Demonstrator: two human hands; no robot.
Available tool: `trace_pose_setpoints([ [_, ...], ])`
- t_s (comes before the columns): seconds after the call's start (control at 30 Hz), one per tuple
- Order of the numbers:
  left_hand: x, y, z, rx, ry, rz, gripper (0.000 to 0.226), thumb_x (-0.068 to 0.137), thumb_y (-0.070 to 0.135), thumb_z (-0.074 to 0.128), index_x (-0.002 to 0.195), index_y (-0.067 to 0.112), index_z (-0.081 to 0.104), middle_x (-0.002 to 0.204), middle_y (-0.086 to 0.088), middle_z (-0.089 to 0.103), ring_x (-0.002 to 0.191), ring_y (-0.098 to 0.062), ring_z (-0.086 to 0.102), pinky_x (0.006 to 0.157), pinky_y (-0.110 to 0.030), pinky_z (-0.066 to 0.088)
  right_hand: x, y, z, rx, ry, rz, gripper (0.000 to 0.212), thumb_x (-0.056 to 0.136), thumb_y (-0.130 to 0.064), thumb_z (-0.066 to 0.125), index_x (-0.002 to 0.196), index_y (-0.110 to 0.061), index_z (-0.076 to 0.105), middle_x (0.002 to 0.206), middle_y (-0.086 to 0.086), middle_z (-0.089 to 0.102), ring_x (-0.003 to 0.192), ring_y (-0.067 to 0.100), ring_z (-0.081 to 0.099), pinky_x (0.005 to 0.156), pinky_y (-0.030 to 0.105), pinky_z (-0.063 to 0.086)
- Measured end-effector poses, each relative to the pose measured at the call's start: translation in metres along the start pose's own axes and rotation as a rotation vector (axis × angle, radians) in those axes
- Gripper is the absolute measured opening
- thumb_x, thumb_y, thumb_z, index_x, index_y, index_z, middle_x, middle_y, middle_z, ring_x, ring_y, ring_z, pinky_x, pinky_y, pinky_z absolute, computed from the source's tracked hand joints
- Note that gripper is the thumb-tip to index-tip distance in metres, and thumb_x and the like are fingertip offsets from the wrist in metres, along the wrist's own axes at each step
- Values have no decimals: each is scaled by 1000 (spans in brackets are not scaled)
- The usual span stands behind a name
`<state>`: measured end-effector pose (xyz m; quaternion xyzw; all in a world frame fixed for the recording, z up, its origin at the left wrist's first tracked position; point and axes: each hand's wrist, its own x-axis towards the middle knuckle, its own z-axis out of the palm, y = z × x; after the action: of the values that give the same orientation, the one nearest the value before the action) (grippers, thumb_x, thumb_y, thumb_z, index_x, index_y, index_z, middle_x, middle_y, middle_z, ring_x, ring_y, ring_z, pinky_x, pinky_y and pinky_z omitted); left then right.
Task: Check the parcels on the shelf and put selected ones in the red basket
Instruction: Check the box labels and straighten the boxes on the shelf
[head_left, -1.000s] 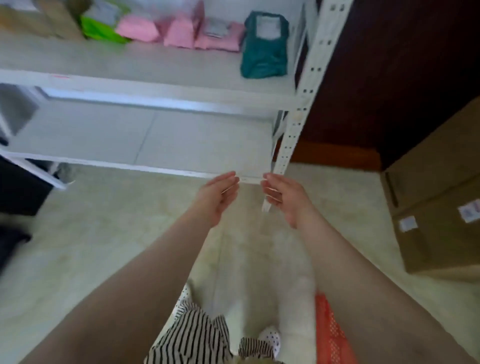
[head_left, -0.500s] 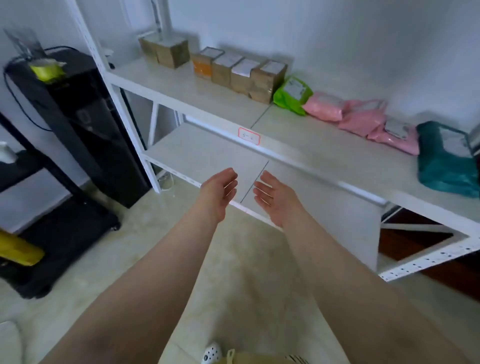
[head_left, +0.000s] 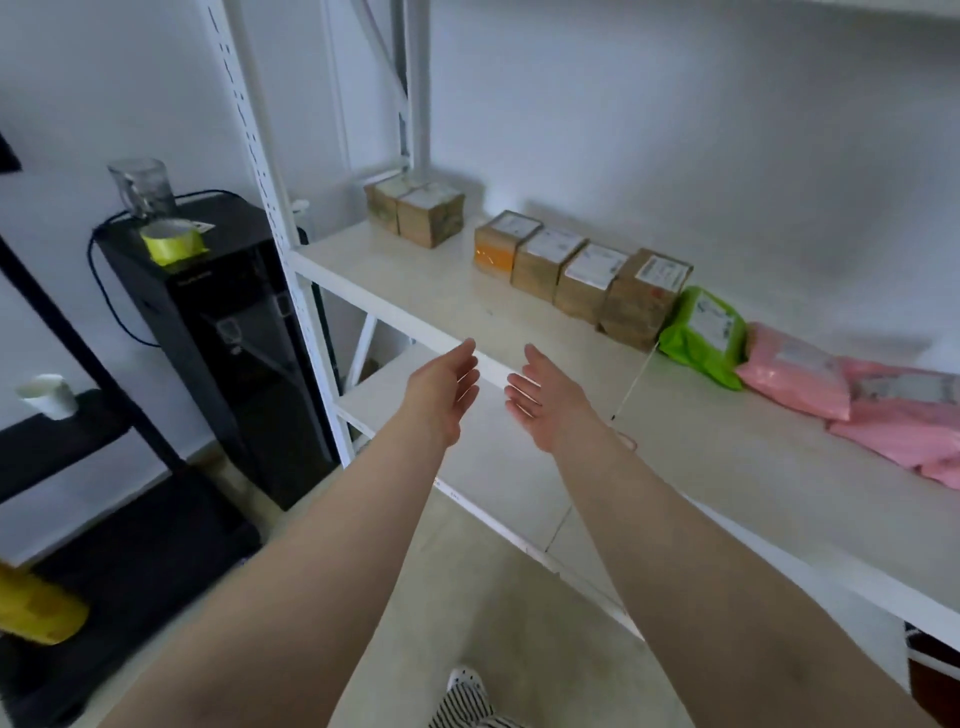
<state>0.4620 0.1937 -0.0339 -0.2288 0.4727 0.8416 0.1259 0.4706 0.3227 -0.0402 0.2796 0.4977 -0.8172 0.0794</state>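
Left hand (head_left: 441, 392) and right hand (head_left: 545, 400): both reaching forward, palms facing each other, fingers straight, holding nothing, hovering at the front edge of the white shelf (head_left: 415, 291). Parcels: brown boxes (head_left: 582, 275), green bag (head_left: 706, 332), pink bags (head_left: 852, 405) lying beyond the hands, rightward, apart.

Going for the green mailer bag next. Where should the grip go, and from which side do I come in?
Probably take the green mailer bag by its near lower edge, coming from the open front of the shelf. It lies tilted, its left side against the end brown box and pink bags at its right, so both sides are crowded. The right hand, open and empty, is nearer.
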Motion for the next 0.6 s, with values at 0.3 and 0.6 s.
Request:
trace_pose_setpoints([
  [0.3,134,93,49,55,44,-7,23,77,26,80,85,10,66,89,-4,65,84,-16,63,89,-31,56,126,-73,82,20,91,-29,61,84,-40,74,133,-8,55,124,12,63,111,25,62,103,39,49],
  [0.6,273,154,90,291,-64,-66,43,78,36,76,110,11,61,95,-6,57,90,-22,53,80,-32,43,232,-104,145,124,262,19,61,81,-50,73,119,-5,57,111,12,64,88,23,63,79,35,55],
])
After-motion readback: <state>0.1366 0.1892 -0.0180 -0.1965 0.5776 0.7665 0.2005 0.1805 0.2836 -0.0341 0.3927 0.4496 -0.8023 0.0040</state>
